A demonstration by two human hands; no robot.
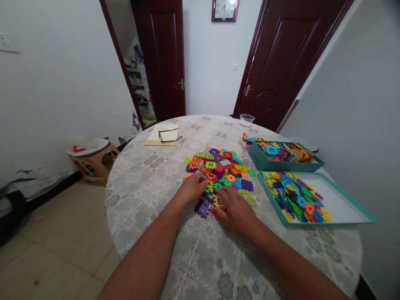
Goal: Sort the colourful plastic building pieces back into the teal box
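A heap of colourful plastic building pieces (225, 162) lies in the middle of the round table. My left hand (194, 186) is at the heap's near left edge, its fingers curled together among the pieces; whatever they grip is hidden. Thumb and fingers of my right hand (235, 207) close around a yellow window-shaped piece (219, 201) at the near edge. Left of that piece, and close against it, is a purple window-shaped piece (203, 207) lying on the tablecloth. A purple square piece (247, 185) rests just beyond my right hand.
At right, a teal-rimmed tray (353, 204) holds round notched pieces. Behind it stands a teal box (281, 165) filled with more pieces. Black glasses (168, 135) lie on a notebook (156, 134) at back left. A clear plastic bowl (246, 120) sits near the far edge.
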